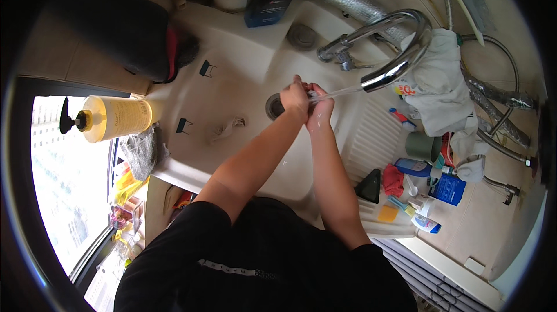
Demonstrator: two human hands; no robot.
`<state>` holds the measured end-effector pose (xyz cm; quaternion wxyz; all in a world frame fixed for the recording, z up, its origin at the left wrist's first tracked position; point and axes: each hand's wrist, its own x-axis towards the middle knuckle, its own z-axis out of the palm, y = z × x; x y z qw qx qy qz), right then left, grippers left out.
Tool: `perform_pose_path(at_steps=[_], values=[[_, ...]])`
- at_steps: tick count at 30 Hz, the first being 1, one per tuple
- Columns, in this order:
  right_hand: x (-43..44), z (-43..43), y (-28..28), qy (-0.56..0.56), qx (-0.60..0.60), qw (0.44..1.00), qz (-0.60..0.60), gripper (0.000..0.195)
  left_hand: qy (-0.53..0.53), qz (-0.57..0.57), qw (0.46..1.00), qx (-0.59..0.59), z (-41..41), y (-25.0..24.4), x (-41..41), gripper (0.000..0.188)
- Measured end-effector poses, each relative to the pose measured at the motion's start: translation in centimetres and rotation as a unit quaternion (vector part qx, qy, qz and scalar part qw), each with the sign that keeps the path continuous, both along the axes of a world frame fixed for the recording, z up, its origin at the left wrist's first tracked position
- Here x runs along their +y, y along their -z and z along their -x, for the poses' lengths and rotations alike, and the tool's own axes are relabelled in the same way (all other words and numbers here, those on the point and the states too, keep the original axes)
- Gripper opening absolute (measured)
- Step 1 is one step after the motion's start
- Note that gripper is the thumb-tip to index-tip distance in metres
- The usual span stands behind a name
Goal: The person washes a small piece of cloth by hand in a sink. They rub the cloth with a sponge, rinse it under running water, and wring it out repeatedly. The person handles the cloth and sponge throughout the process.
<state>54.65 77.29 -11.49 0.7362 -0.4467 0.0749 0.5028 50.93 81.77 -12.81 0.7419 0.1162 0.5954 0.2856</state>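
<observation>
Both my hands are together over the white sink basin (278, 159), in the stream of water (341, 92) from a chrome gooseneck faucet (391, 74). My left hand (296, 98) presses against my right hand (321, 111), which is cupped and wet. Something whitish shows between the fingers; whether it is a small item or only foaming water is unclear. Just left of my left hand, the round drain (273, 106) is partly covered by it. A crumpled, wet, pale cloth (230, 128) lies farther left on the basin floor.
A ribbed washboard surface (376, 146) borders the basin on the right. Beyond it are a green cup (422, 146), blue bottle (412, 167), red cloth (393, 180), brush (402, 205) and white cloth (441, 90). A yellow pump bottle (117, 118) and grey towel (141, 151) sit left.
</observation>
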Motion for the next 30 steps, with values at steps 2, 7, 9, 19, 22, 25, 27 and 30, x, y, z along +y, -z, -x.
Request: perform_pose_path(at_steps=[2,7,9,19,22,25,27,30], values=[[-1.0,0.5,-1.2,-0.015,0.010,0.998,-0.059,0.025,0.003,-0.066,0.997,0.040,-0.2,-0.2,0.9,0.042],[-1.8,-0.4,-0.8,0.019,0.007,0.998,-0.055,0.030,0.248,-0.536,0.793,0.152,1.1,-1.5,-0.8,0.044],[-2.2,-0.5,-1.1,-0.026,-0.062,0.998,-0.004,0.025,0.224,-0.519,0.803,0.190,1.7,0.1,-1.4,0.043],[-3.6,1.5,-4.3,-0.182,-0.326,0.900,0.226,0.035,0.183,-0.201,0.955,-0.122,9.3,0.5,-0.7,0.031],[-4.6,1.1,-3.3,-0.113,-0.245,0.948,0.167,0.030,0.121,-0.060,0.947,-0.291,10.9,-0.9,-0.3,0.028],[-5.3,0.8,-2.8,-0.083,-0.178,0.969,0.152,0.023,0.133,-0.049,0.923,-0.358,12.4,-0.8,-0.6,0.025],[-5.7,0.7,-2.7,-0.098,-0.175,0.969,0.144,0.019,0.086,-0.055,0.936,-0.338,13.2,-0.6,-0.8,0.022],[-6.0,0.8,-2.5,-0.167,-0.224,0.954,0.110,0.019,-0.030,-0.073,0.944,-0.320,14.1,0.7,-0.3,0.023]])
